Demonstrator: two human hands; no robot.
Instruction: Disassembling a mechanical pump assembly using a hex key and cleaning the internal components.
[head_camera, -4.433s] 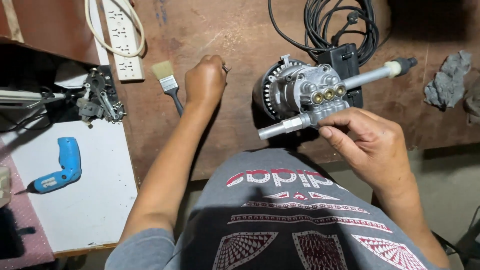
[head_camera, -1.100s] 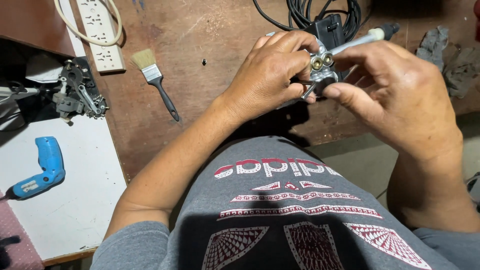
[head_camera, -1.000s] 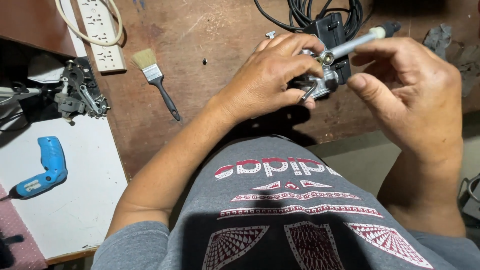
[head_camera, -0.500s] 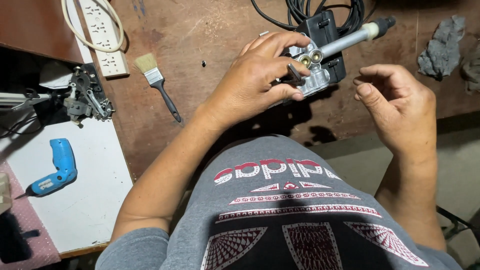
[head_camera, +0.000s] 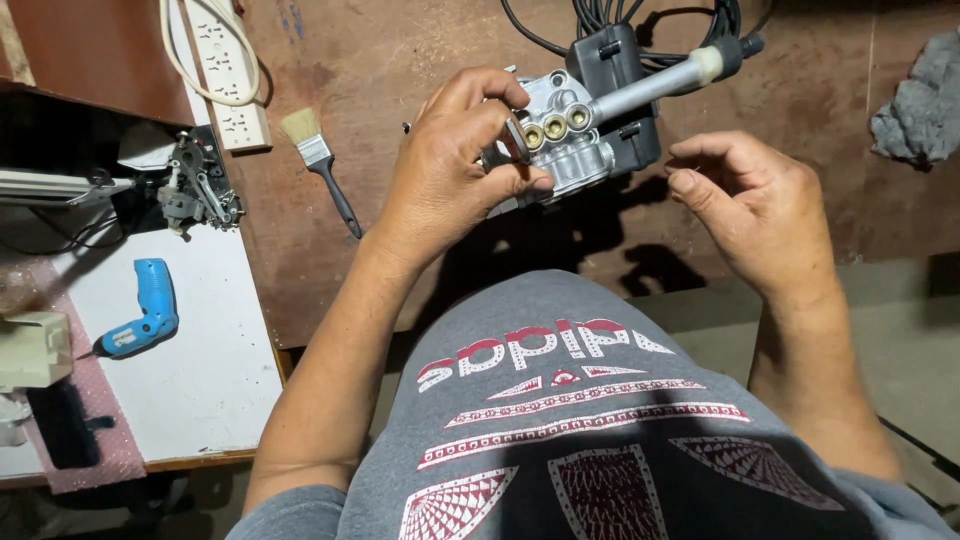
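A silver metal pump head (head_camera: 560, 135) with three brass ports and a long grey outlet tube (head_camera: 655, 85) lies on the brown wooden bench (head_camera: 420, 40), against a black motor housing (head_camera: 615, 70). My left hand (head_camera: 450, 170) wraps around its left end, thumb and fingers pinching a small part at the ports. Off to the right, my right hand (head_camera: 755, 205) hovers just clear of the pump, fingers loosely curled and holding nothing.
A paintbrush (head_camera: 320, 165) and a white power strip (head_camera: 225, 70) lie at the left of the bench. A blue drill (head_camera: 145, 315) rests on a white board (head_camera: 200, 380) beside a small metal assembly (head_camera: 195, 190). Black cables (head_camera: 650, 20) coil behind; a grey rag (head_camera: 920, 100) sits far right.
My right hand has let go of the pump head and drawn back to the right. My left hand, earlier resting by the paintbrush, now grips the pump's left end.
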